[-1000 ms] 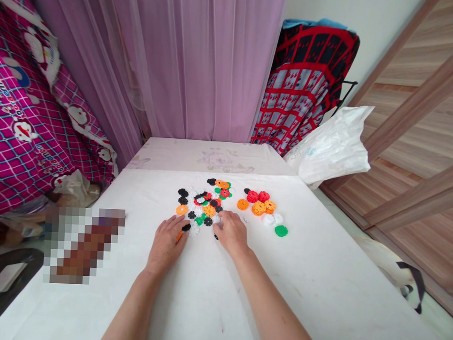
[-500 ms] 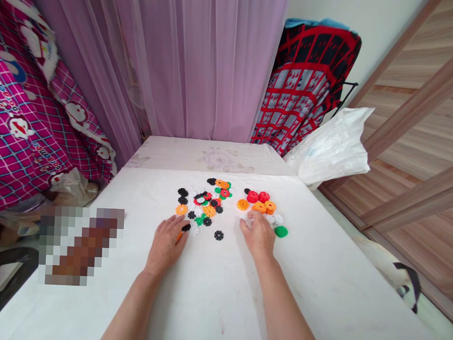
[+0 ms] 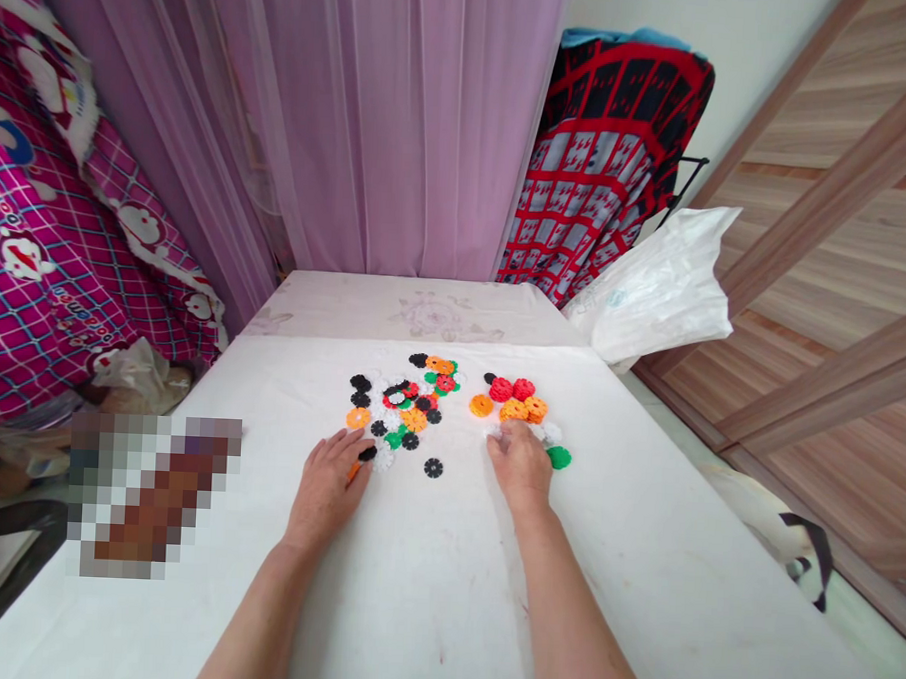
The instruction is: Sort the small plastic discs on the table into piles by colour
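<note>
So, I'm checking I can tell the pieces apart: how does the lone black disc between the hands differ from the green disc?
The lone black disc shows distinct slots; on the green disc they are hard to make out.
The lone black disc lies to the left of the right hand, the green disc to its right.
Both lie flat on the white cloth.

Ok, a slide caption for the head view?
Left hand at a multicoloured scatter of discs, right hand beside colour-grouped piles, on a white table.
</note>
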`<action>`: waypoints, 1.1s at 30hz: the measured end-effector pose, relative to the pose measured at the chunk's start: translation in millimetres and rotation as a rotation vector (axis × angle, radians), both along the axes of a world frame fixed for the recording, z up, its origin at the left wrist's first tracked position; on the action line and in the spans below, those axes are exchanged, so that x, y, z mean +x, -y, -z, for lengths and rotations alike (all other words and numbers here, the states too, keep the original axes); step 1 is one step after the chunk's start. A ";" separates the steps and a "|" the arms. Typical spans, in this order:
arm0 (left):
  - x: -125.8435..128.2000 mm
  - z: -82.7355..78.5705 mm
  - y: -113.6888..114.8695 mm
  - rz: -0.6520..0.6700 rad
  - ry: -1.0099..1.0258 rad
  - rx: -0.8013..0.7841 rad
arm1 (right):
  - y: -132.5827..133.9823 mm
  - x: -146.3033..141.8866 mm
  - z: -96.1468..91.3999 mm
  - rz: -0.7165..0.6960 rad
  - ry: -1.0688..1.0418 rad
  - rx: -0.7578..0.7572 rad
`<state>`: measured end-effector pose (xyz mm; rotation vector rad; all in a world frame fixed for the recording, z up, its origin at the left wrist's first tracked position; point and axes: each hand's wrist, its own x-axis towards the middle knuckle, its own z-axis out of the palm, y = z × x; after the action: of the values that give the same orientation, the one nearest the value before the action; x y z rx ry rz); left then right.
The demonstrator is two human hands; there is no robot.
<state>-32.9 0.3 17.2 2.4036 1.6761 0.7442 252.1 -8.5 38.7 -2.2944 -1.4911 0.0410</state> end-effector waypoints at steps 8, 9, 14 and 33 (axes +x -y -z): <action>-1.1 0.0 -0.2 0.007 0.000 -0.014 | 12.9 -8.4 -13.1 -0.004 0.055 -0.157; -0.8 -0.1 -0.1 0.003 0.001 -0.016 | 12.9 -8.9 -13.3 -0.003 0.058 -0.160; 1.4 -1.1 0.5 -0.014 0.009 -0.028 | 11.6 -8.3 -12.1 0.004 0.064 -0.143; 3.4 -3.9 3.0 -0.021 0.045 -0.049 | -13.8 -104.3 -13.1 -0.392 0.003 -0.141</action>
<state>-29.5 -2.7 21.2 2.3228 1.6850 0.7454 147.8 5.3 51.9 -2.0667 -1.9735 0.2595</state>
